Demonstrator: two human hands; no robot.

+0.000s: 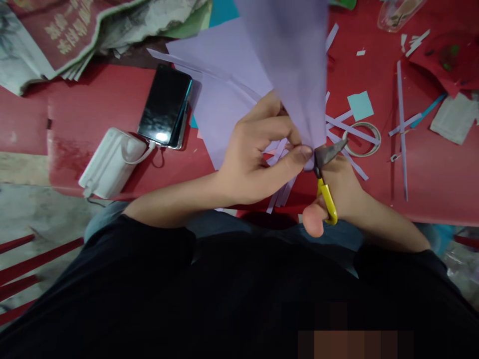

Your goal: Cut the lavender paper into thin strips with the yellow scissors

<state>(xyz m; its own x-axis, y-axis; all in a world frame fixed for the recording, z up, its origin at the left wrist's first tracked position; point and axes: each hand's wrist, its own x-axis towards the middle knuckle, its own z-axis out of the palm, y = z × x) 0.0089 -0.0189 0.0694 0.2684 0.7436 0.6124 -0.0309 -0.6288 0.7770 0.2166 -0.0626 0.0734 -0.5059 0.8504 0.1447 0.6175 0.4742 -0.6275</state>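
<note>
Purple sheet was held up over bench, fingers of L hand clamped on its lower end. Judged light, limp, easily creased; best pinched approx. there, nr edge. R hand gripped scissors, thumb thru loop, other fingers mostly hidden. Loose strips & tape roll cluttered R side; phone lay L.

Likely home craft spot: red counter, lilac paper strips, tape roll, smartphone, grey floor.
</note>
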